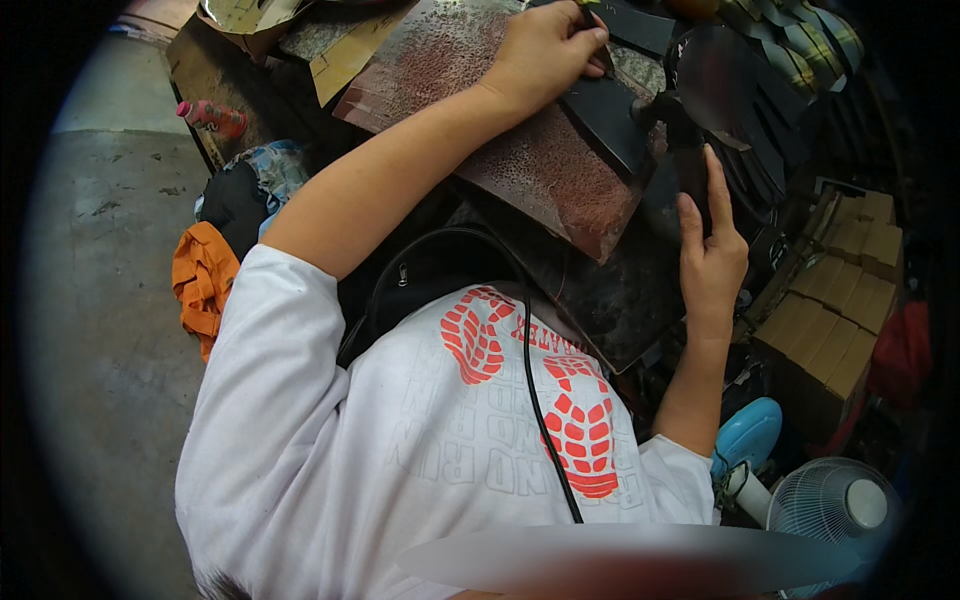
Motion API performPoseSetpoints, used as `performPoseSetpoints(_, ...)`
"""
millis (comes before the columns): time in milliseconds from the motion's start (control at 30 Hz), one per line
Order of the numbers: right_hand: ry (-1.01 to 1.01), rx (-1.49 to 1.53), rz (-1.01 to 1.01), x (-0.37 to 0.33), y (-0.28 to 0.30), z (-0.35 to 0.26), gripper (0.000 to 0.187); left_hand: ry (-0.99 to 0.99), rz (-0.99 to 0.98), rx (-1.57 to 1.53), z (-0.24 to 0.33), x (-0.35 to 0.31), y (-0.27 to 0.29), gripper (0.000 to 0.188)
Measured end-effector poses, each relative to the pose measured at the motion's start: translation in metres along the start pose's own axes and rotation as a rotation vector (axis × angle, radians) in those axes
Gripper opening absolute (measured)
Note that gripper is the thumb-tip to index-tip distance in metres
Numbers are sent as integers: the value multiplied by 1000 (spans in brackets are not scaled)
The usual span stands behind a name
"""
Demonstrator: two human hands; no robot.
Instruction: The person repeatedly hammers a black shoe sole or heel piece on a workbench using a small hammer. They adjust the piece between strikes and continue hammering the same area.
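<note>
My left hand (545, 55) is closed near the top edge, its thumb and fingers pinched together over a black flat sheet (608, 125). A small yellow-green bit shows beside the fingertips; what they hold is mostly hidden. My right hand (714, 255) wraps a dark hammer (688, 150), with index finger and thumb lying along the handle. The hammer's head points left, close to the right edge of the black sheet. Under the sheet lies a worn, pitted reddish-brown board (545, 180) on a dark bench.
More black pieces (770, 130) are stacked at the right, below plaid cloth (815, 45). Cardboard boxes (830, 320), a blue round object (748, 435) and a fan (835, 510) stand lower right. A pink bottle (212, 118) and orange cloth (203, 275) are at the left.
</note>
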State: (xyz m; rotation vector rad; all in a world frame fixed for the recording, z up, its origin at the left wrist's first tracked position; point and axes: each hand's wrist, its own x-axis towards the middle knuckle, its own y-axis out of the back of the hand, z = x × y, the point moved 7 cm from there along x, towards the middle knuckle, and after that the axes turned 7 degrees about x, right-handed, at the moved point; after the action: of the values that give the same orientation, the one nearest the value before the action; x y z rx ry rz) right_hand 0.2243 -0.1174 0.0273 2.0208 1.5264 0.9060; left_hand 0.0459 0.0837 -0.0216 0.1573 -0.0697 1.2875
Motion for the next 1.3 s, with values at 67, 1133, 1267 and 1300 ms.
performPoseSetpoints(67,-128,-30,44,-1,0,5,53,-14,-21,-14,2,1,1,12)
performPoseSetpoints(1133,-257,36,-61,-8,-5,16,55,-180,-58,124,10,-3,-9,14)
performPoseSetpoints(1267,-262,65,-25,-13,-6,33,54,-124,-88,158,8,-3,-11,13)
performPoseSetpoints(1300,-244,92,-34,-14,-7,34,53,-173,-60,152,12,-4,-10,14)
